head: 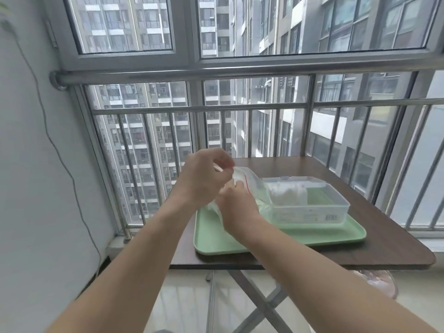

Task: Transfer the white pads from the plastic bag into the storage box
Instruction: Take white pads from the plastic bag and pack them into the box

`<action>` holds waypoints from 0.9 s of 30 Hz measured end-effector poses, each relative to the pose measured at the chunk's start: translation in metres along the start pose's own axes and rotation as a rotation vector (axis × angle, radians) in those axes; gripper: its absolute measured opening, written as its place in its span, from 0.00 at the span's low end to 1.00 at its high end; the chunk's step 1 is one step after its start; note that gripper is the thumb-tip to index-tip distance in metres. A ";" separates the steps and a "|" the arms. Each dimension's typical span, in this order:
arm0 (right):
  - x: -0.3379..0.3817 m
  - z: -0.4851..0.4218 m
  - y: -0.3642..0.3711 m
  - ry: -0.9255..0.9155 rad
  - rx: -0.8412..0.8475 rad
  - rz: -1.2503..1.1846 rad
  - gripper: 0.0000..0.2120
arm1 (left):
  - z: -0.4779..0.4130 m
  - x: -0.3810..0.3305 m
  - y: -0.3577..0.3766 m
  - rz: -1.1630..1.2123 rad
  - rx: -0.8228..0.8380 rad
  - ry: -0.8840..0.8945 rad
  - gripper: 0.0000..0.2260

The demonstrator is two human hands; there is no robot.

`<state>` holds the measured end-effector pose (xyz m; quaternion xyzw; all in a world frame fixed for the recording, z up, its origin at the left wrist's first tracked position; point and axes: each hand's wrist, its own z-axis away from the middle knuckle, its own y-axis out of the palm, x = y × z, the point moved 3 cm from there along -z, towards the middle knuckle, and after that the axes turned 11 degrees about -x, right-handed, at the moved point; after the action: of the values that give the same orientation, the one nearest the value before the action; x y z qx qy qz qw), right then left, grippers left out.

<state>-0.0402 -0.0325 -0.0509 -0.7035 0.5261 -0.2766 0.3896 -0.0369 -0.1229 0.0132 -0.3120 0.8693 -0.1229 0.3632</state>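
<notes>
Both forearms reach in from the bottom edge to meet over one green tray (312, 233) on one brown folding table (360, 251). My left hand (204, 179) pinches the top edge of the single plastic bag (243, 175), clear with a red zip line, held up above the tray's left part. My right hand (236, 204) is at the bag's mouth, fingers hidden; I cannot tell whether it grips. One clear storage box (310, 213) sits on the tray beside the bag, with white pads (287, 194) inside, uncountable. Its front label's barcode and print are unreadable.
</notes>
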 end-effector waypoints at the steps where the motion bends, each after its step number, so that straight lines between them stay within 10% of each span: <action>1: -0.001 -0.003 0.002 -0.019 -0.010 0.038 0.24 | 0.000 0.000 0.000 0.005 0.002 0.002 0.08; 15: -0.006 0.012 -0.024 -0.167 0.102 0.134 0.10 | -0.003 0.008 -0.002 -0.007 0.008 0.008 0.05; 27: -0.078 0.019 -0.103 0.172 0.150 -0.820 0.13 | 0.008 0.010 0.007 -0.065 0.258 -0.110 0.15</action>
<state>0.0059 0.0614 0.0270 -0.7986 0.2117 -0.5038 0.2522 -0.0398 -0.1234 -0.0009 -0.2970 0.8145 -0.2279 0.4432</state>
